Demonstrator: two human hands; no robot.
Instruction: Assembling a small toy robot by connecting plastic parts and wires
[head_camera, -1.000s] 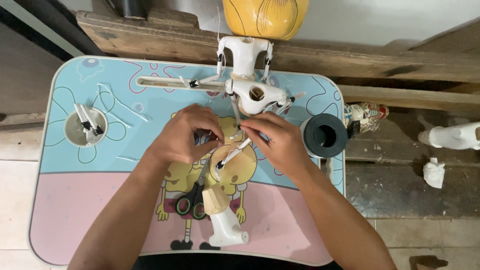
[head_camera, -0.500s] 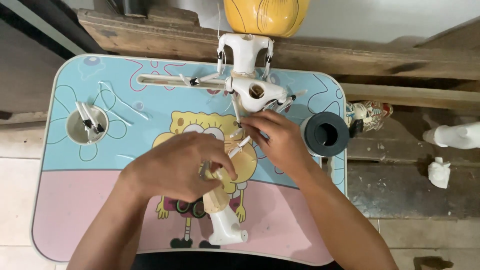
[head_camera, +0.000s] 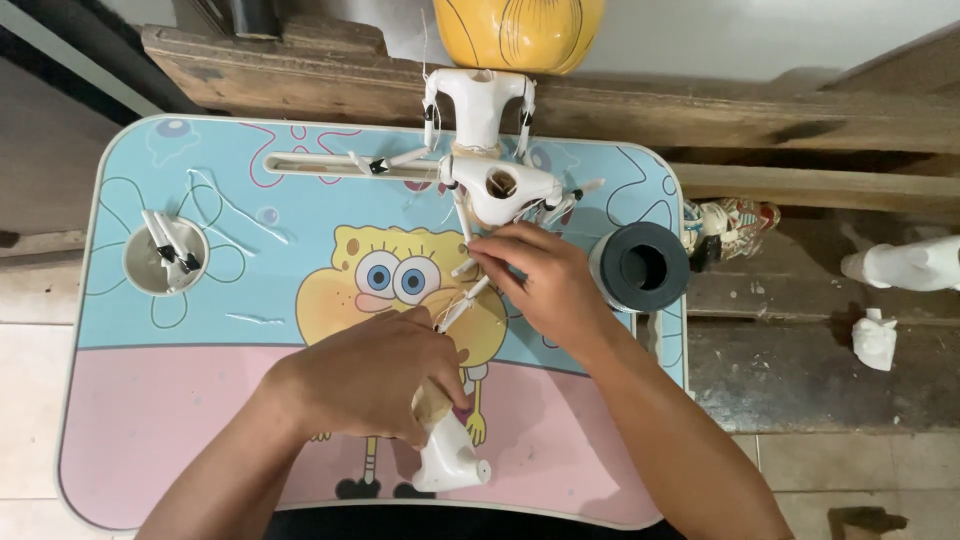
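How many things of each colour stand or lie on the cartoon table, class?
White puppet parts: 2, the jointed torso and the limb piece.
Black tape roll: 1.
Grey round cup: 1.
Total: 4.

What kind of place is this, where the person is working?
Probably a home craft corner for puppet making: a small cartoon lap table, white jointed puppet parts, a spool, and a rough wooden beam.

The counter (head_camera: 200, 420) is sky blue above and pink below, printed with a yellow cartoon sponge. The jointed puppet body (head_camera: 480, 150) is plain white, its head (head_camera: 520, 30) yellow with dark lines. The tape roll (head_camera: 640, 265) is black.
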